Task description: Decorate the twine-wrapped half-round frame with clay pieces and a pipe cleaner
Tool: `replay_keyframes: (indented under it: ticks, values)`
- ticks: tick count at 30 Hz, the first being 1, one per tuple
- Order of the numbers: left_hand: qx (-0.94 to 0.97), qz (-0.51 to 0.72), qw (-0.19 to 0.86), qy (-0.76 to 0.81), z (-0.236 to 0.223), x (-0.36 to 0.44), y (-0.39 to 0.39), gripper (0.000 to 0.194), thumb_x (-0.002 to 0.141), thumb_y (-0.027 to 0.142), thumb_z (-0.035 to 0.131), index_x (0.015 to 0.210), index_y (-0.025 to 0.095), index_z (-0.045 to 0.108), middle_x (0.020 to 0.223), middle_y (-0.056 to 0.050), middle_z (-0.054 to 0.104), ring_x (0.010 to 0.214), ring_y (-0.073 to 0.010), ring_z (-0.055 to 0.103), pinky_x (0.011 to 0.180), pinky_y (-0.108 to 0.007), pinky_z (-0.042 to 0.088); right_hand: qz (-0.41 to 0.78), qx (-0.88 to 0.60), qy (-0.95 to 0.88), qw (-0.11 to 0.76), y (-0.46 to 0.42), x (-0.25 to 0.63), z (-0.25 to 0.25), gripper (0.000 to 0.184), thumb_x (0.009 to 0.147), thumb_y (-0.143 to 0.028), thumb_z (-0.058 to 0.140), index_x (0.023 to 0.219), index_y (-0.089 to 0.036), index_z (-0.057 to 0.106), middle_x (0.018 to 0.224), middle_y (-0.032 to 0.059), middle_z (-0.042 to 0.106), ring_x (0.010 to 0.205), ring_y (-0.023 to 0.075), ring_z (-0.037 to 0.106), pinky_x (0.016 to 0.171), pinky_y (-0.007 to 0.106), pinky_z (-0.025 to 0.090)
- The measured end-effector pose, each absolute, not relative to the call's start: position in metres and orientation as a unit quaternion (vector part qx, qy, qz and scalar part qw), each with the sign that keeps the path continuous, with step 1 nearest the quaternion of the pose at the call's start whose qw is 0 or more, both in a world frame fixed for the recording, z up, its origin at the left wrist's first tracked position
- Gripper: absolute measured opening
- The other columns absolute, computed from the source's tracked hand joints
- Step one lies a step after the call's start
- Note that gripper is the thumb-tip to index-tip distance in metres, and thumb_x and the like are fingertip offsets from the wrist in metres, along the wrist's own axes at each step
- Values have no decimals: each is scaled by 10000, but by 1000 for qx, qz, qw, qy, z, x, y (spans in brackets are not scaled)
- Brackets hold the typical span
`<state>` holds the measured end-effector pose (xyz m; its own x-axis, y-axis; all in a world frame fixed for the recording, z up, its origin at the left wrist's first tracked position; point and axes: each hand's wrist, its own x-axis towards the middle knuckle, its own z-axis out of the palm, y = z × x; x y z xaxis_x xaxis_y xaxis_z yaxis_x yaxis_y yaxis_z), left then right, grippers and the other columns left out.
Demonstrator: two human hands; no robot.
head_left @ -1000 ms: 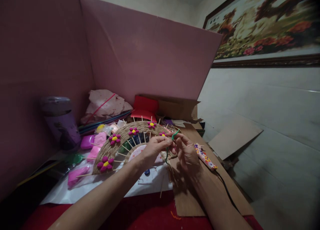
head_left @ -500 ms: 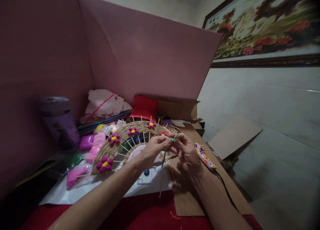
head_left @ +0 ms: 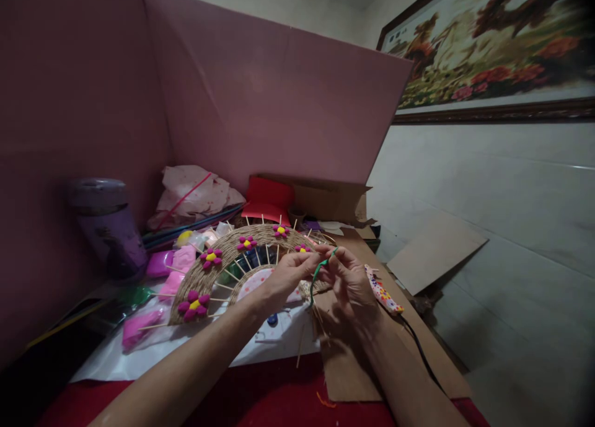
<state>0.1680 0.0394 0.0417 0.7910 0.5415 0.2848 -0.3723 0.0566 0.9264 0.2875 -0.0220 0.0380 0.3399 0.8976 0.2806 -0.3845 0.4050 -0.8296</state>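
Observation:
A thin, limp green strip (head_left: 314, 282) hangs down between my two hands; whether it is clay or ribbon I cannot tell. My left hand (head_left: 297, 269) is pinched near its upper part. Facing it, my right hand (head_left: 349, 282) has thumb and fingers closed on the strip, and a short end sticks up above them. Behind and left of the hands lies a fan-shaped frame wound with twine (head_left: 188, 284), with thin wooden sticks crossing it. Magenta flowers (head_left: 193, 306) with yellow centres sit along its band. My hands cover its right end.
Pink clay-like packets (head_left: 139, 329) and a purple tumbler (head_left: 108, 228) stand at left. On the cardboard sheet (head_left: 348, 368) at right lies a floral-patterned handle (head_left: 383, 292) with a black cord. White paper (head_left: 106, 362) covers part of the red cloth (head_left: 260, 396). Pink panels (head_left: 269, 98) rise behind.
The green strip has shifted slightly right and now hangs in a longer, curved line below the fingers. My right hand has moved a little to the right.

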Motion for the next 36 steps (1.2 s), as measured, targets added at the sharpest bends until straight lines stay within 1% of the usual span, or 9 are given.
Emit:
replay_keyframes:
  ticks: [3,5,10,15,19,22,26,30,36]
  values:
    - [584,328,739,77,41,170,39,283,700,383,732,839,138,702,777,-43,670,721,-128,600,755,-279,428,463,-312,-371,742,-22,288,37,217,612,-315,819,669,-210,638,948,13,684,806,160,612,687,270,510]
    - [578,330,742,78,42,171,38,252,678,355,752,753,124,687,709,-31,655,676,-119,588,723,-266,426,474,-302,-374,738,-21,288,36,219,612,-319,821,681,-216,641,997,14,684,830,165,617,715,278,505]
    - [588,332,735,64,46,169,35,274,736,376,692,666,114,658,641,-35,639,633,-117,576,700,-261,423,472,-304,-389,731,-21,288,37,225,687,-409,751,818,-236,692,1029,45,693,827,183,621,641,283,488]
    - [618,319,715,73,47,167,35,400,755,497,634,709,105,692,643,-58,647,650,-142,584,700,-276,420,444,-307,-410,735,-24,289,40,157,676,-363,768,718,-227,704,1057,43,681,746,156,609,507,238,439]
    - [605,319,724,82,47,168,36,323,712,434,703,783,118,696,739,-55,670,703,-147,603,752,-289,422,428,-319,-426,730,-25,288,40,186,662,-384,777,677,-212,708,1059,56,668,837,186,606,574,259,468]
    - [607,312,729,59,45,168,36,278,738,390,690,708,115,666,691,-50,657,690,-139,594,753,-287,420,413,-330,-433,730,-25,287,40,206,642,-400,788,695,-213,720,1041,56,675,765,157,593,549,239,447]
    - [609,325,721,56,44,168,37,313,772,415,647,665,121,639,626,-30,624,623,-115,549,674,-255,393,423,-332,-445,716,-25,287,39,278,663,-434,764,836,-219,733,982,65,691,736,153,586,566,239,463]
    - [618,324,714,59,44,168,37,413,751,495,639,587,117,623,590,-36,598,607,-124,531,640,-257,383,411,-338,-443,721,-25,288,39,174,699,-376,740,757,-214,724,1008,67,675,689,147,575,438,207,409]
    - [599,308,735,72,47,167,34,310,688,422,724,691,117,663,637,-45,642,632,-140,579,697,-281,423,383,-340,-447,733,-25,290,37,148,719,-345,733,687,-204,705,950,55,673,906,206,595,610,259,472]
